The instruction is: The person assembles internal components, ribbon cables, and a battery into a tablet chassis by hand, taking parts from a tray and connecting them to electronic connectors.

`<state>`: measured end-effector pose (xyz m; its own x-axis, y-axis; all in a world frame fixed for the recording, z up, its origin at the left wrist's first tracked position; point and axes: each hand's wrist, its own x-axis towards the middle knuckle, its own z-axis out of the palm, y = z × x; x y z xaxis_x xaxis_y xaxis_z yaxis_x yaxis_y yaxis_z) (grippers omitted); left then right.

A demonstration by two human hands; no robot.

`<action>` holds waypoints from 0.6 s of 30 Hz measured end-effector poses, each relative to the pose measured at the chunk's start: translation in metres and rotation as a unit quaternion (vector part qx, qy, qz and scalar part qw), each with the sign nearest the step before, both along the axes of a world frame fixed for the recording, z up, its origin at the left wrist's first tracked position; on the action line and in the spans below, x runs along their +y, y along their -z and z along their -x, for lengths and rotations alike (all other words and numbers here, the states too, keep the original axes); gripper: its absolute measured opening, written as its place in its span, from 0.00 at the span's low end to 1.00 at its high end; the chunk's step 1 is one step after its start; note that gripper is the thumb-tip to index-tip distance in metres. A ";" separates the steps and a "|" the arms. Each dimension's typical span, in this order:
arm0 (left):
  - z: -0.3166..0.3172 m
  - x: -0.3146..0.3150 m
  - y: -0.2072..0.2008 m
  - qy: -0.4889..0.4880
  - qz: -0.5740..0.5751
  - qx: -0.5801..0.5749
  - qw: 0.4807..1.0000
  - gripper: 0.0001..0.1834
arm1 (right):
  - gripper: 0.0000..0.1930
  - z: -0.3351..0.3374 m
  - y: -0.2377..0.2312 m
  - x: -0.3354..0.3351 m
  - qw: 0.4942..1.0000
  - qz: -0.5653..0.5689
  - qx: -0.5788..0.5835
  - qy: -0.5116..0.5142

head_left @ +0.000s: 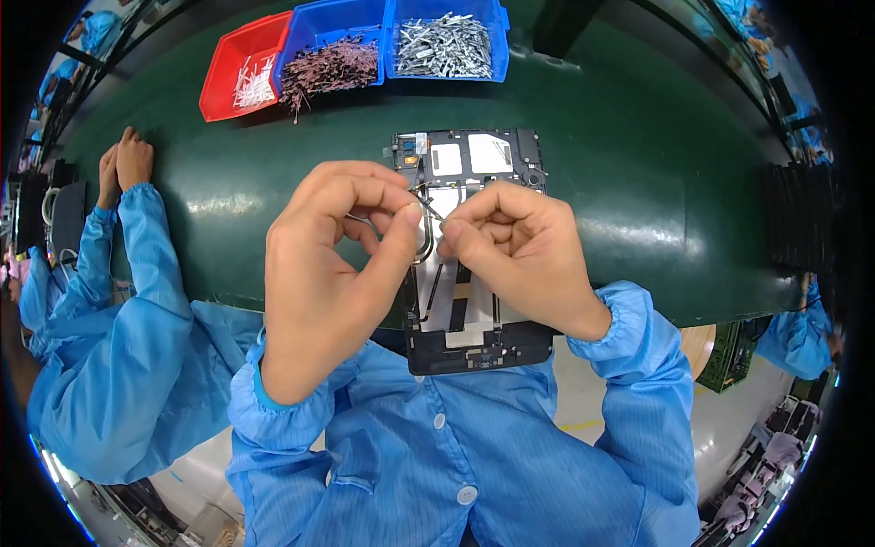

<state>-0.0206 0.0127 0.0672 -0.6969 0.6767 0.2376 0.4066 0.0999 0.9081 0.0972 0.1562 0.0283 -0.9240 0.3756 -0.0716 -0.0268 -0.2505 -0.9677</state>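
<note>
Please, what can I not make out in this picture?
Head view:
Middle of the opened tablet: hidden by left hand and right hand.
Thin dark strand between them: too small to identify, partly covered by fingers.
Co-worker at left: partly cut off by the dark rim.

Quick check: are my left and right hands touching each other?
Apart. The head view shows a gap between the fingertips of the left hand and the right hand, with the device visible below.

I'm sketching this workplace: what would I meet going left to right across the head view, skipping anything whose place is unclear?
Co-worker's hands → red bin → wearer's left hand → wearer's right hand → green crate.
</note>
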 end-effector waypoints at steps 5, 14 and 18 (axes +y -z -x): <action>0.002 0.002 0.003 -0.021 -0.004 -0.025 0.999 0.04 | 0.04 0.000 0.000 0.000 1.000 -0.005 0.011 -0.005; 0.000 0.005 0.007 -0.035 -0.022 0.019 0.999 0.05 | 0.04 -0.001 -0.003 0.000 1.000 0.002 0.013 -0.007; -0.003 0.007 0.007 -0.043 -0.024 0.024 0.998 0.05 | 0.03 -0.002 -0.006 -0.001 1.000 0.012 0.008 -0.012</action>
<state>-0.0176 0.0193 0.0600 -0.7394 0.6010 0.3034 0.4416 0.0927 0.8924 0.0987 0.1555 0.0346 -0.9340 0.3513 -0.0650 -0.0367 -0.2753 -0.9607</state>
